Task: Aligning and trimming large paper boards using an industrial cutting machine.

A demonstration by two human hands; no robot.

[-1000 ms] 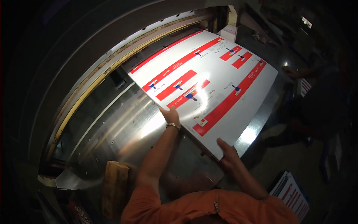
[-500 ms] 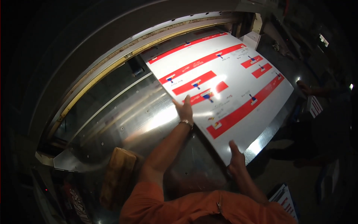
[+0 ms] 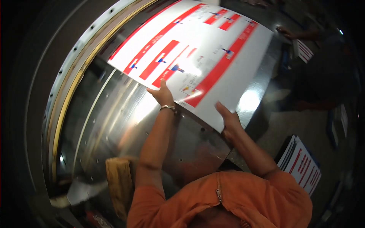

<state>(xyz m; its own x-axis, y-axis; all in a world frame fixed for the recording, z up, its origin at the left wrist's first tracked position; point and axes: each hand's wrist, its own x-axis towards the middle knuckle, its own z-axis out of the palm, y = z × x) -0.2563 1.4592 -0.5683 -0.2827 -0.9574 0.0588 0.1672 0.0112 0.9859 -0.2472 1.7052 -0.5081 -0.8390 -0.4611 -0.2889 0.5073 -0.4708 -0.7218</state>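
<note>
A large white sheet printed with red bands (image 3: pixel 213 76) spans the upper middle, lying over a shiny metal table (image 3: pixel 125 114). On its near left edge my left hand (image 3: pixel 163 95) grips it, thumb on top and the other fingers mostly underneath. My right hand (image 3: pixel 230 119) holds the near right corner the same way, with the thumb laid over the print. A bracelet (image 3: pixel 167 108) circles my left wrist. The fingers below the sheet are hidden.
A wooden block (image 3: pixel 118 186) sits by my left forearm. Along the left runs a machine frame with a yellow strip (image 3: pixel 72 95). Printed sheets are stacked (image 3: pixel 304 167) at lower right. Another person's hand (image 3: pixel 285 32) shows near the sheet's far right corner.
My view has turned and shifted, so the sheet and both hands appear higher and further left. Both hands keep their hold. The stack at lower right shows more fully.
</note>
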